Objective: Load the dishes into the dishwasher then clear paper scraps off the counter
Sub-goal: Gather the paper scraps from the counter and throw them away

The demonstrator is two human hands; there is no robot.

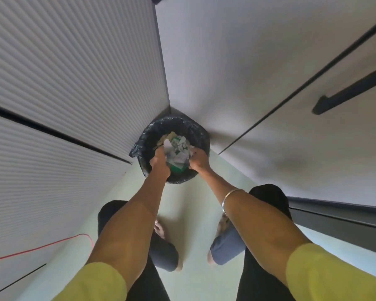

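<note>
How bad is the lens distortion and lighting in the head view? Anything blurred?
Head view: strong wide-angle stretch, cabinet fronts and forearms fan outward from the centre; light is soft and even, with only a faint shadow on the right panel; no glare; the paper scraps between the left hand and right hand over the bin are smeared, detail unreadable.

We reach both bare arms straight down and forward, yellow sleeves at the upper arms. Our left hand [160,162] and right hand [199,159] sit close together, fingers curled downward; a bangle [231,197] rings the right wrist.
</note>
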